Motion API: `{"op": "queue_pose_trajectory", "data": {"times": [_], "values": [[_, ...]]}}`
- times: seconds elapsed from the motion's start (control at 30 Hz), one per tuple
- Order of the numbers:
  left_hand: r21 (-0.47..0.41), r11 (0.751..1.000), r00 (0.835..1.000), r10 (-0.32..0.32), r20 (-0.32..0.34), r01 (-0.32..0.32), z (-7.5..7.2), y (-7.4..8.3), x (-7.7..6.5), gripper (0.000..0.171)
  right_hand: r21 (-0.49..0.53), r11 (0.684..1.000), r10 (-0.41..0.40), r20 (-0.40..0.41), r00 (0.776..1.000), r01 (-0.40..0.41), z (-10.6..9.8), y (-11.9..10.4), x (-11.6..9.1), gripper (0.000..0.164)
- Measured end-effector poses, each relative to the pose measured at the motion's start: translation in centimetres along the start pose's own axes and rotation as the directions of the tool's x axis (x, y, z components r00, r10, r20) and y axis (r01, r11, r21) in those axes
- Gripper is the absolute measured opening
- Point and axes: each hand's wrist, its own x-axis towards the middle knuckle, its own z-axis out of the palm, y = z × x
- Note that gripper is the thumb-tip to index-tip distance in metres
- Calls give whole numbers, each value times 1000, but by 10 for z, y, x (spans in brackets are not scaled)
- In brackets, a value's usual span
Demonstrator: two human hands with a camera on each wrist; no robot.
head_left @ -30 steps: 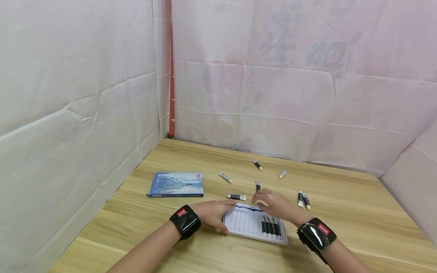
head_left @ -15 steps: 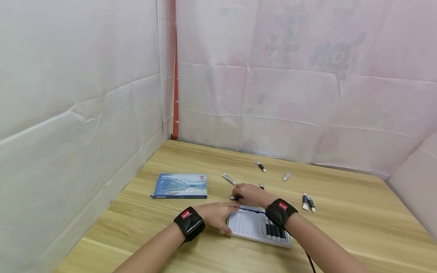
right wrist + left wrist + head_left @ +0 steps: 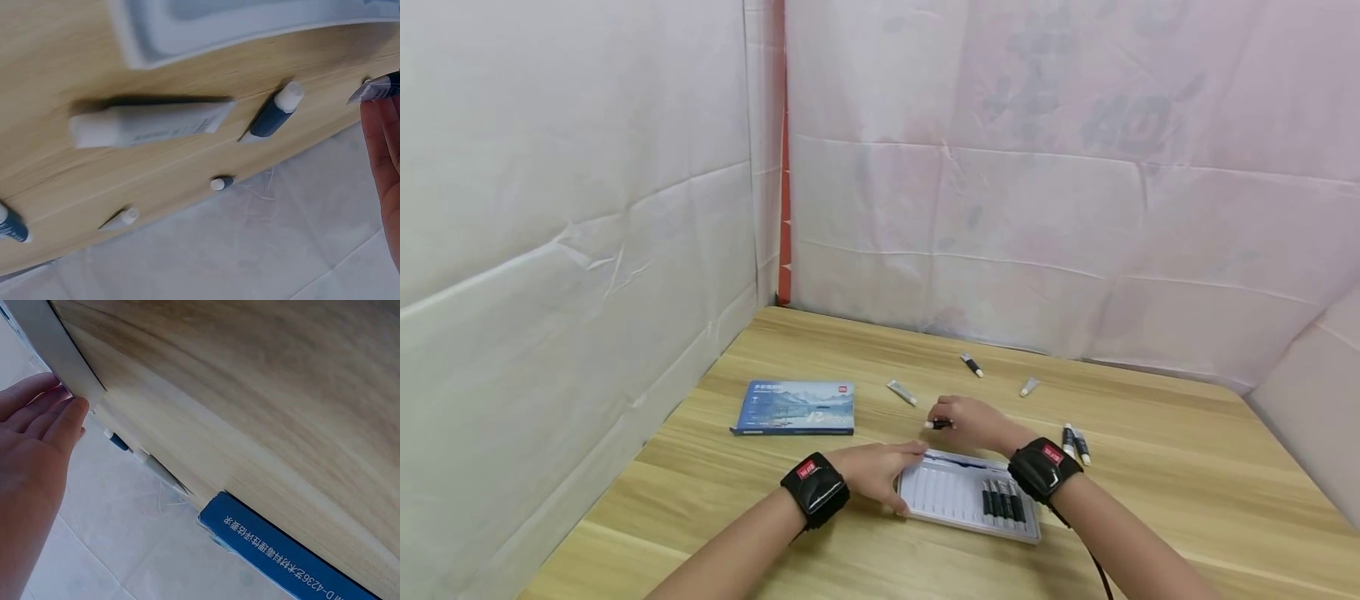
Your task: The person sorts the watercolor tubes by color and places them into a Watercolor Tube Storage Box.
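Note:
My left hand [image 3: 874,475] holds the left end of the white plastic tray [image 3: 940,492], fingers toward the far edge and thumb at the near one. In the left wrist view, the left hand's fingers [image 3: 65,419] lie right at the tray's side [image 3: 62,347]. Just beyond the tray, my right hand [image 3: 972,423] pinches a dark paint tube [image 3: 938,424] whose white cap points left. In the right wrist view, that tube's silvery tail [image 3: 375,90] shows over the right hand [image 3: 387,156]. Several dark paint tubes [image 3: 1002,502] lie side by side in the tray's right part.
A blue paint box [image 3: 795,407] lies left of the tray. Loose tubes lie around on the wooden table: a pale one [image 3: 902,392], a dark one [image 3: 972,365], a small pale one [image 3: 1029,387] and a dark pair [image 3: 1075,443]. Cloth walls [image 3: 1000,208] stand behind.
My right hand has gone from above the tray to a tube beyond its far edge, taken hold of it and drawn it slightly right. The left hand stays at the tray.

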Motion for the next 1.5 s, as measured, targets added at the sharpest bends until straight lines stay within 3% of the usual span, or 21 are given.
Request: {"op": "queue_pose_trajectory", "data": {"times": [0.17,0.4,0.7,1.13,1.5], "values": [[-14,1000,1000,-9,1,9,1,-2,0,82,-32,999,-40,-14,999,40,-4,-4,-16,17],[-33,999,999,-28,15,29,1,-2,0,81,-82,996,-30,10,1000,31,-7,-16,-37,20],[-35,999,999,-40,8,40,1,0,1,81,-88,992,-98,-43,994,94,-5,-30,-60,24],[-60,997,999,-50,14,51,2,0,0,83,-37,964,-265,-150,953,262,5,-42,-78,29],[-53,996,998,-65,11,66,2,0,1,84,11,975,-218,-115,969,220,8,-49,-86,25]]}}
